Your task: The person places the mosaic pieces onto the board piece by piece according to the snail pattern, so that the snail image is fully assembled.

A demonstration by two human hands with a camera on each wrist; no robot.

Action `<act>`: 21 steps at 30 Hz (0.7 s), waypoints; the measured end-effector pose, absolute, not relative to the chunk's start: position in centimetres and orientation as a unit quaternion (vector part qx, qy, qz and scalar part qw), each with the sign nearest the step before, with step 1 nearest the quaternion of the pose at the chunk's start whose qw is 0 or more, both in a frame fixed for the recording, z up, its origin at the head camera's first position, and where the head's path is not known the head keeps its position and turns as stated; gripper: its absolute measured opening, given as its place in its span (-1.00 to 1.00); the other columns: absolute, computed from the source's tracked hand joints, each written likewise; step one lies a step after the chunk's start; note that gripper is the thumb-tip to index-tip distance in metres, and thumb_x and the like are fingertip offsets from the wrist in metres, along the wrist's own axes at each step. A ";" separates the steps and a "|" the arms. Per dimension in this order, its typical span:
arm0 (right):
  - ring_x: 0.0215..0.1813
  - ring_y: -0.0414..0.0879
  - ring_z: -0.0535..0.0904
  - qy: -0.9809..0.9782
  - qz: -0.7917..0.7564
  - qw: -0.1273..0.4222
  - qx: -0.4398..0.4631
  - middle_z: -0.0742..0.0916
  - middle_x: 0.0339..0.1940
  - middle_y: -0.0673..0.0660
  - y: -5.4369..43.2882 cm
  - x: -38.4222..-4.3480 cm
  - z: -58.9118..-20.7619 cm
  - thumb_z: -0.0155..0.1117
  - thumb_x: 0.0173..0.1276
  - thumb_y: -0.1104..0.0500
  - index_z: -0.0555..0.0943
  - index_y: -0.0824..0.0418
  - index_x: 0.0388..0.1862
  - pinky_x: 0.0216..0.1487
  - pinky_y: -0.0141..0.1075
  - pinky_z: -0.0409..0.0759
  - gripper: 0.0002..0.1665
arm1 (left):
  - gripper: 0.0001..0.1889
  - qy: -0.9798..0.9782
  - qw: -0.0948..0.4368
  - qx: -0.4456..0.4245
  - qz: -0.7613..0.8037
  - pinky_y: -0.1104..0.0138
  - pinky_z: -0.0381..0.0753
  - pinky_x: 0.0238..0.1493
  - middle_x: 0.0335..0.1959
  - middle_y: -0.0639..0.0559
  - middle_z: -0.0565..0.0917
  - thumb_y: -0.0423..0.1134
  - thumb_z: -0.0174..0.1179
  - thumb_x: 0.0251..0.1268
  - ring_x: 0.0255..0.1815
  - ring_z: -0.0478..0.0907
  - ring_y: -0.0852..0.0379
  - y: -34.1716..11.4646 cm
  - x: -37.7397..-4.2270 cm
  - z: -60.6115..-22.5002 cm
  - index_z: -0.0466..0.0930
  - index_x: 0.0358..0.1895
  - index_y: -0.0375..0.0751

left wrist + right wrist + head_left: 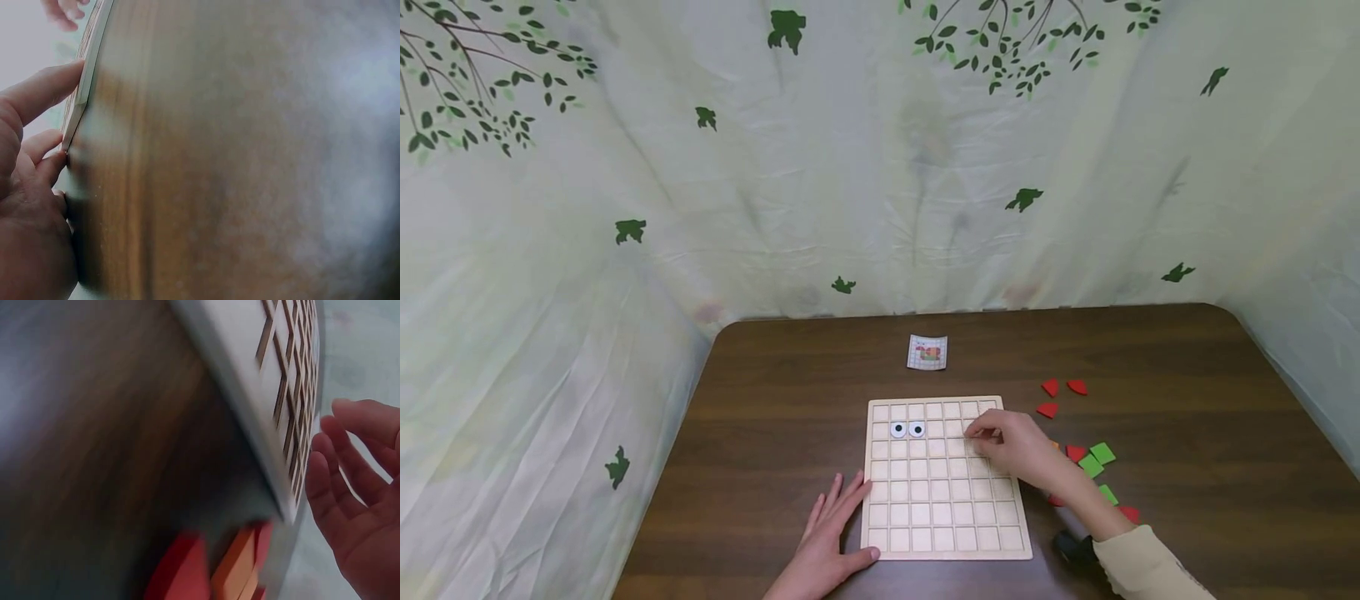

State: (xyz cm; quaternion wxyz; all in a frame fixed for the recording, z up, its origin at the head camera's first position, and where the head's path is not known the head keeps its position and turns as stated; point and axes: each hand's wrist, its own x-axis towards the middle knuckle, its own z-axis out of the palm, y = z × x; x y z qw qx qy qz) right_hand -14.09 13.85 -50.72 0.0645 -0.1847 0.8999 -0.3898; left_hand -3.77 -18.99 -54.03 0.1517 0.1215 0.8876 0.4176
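Observation:
A pale wooden grid board (951,492) lies on the table, its square cells framed by thin ridges. Two round googly-eye pieces (907,429) sit side by side near its upper left. My left hand (831,537) has its fingers spread at the board's left edge; in the left wrist view, the thumb (53,87) touches that edge. Over the upper right cells is my right hand (1011,446), fingers bent downward. Close up, the right hand (362,481) shows loosely curved fingers with the thumb near the index fingertip, and no piece is visible between them.
Right of the board lie red pieces (1050,410) and green squares (1091,465), several partly behind my right forearm. An orange piece (234,565) shows in the right wrist view. A small picture card (927,352) lies beyond the board, before a leaf-patterned curtain (880,167).

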 end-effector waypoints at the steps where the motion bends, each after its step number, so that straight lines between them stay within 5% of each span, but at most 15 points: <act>1: -0.32 -0.23 0.51 0.900 -0.391 0.061 -0.185 0.66 -0.34 -0.14 14.4 -13.9 -50.7 0.41 0.25 0.29 0.74 0.03 -0.22 -0.28 -0.32 0.54 -0.81 | -0.12 0.887 0.150 0.122 0.419 -0.10 -0.40 0.38 0.57 0.04 0.09 -0.08 0.44 0.06 0.58 -0.29 -0.16 -19.0 -3.8 -54.0 0.23 0.50 0.01; 5: -0.32 -0.22 0.50 0.897 -0.395 0.051 -0.190 0.67 -0.29 -0.10 16.5 -13.2 -50.7 0.40 0.26 0.32 0.73 0.05 -0.17 -0.30 -0.34 0.54 -0.78 | -0.12 0.886 0.145 0.125 0.423 -0.12 -0.41 0.38 0.57 0.03 0.09 -0.07 0.44 0.06 0.58 -0.29 -0.19 -19.0 -3.8 -54.0 0.23 0.50 0.02; 11: -0.10 -0.16 0.59 0.906 -0.387 0.056 -0.161 0.70 -0.09 -0.14 18.9 -12.5 -50.8 0.42 0.26 0.29 0.71 0.00 -0.07 -0.07 -0.17 0.59 -0.71 | -0.11 0.887 0.140 0.125 0.422 -0.11 -0.41 0.39 0.57 0.04 0.09 -0.08 0.45 0.05 0.58 -0.29 -0.17 -19.0 -3.6 -54.1 0.23 0.50 0.04; 21: 0.03 -0.04 0.56 0.924 -0.350 0.032 -0.152 0.68 -0.07 -0.12 20.8 -12.3 -51.7 0.46 0.19 0.33 0.73 -0.01 -0.08 0.02 -0.02 0.54 -0.65 | -0.11 0.886 0.139 0.128 0.424 -0.12 -0.40 0.38 0.57 0.01 0.11 -0.08 0.45 0.05 0.58 -0.28 -0.19 -18.9 -3.6 -53.9 0.24 0.50 -0.01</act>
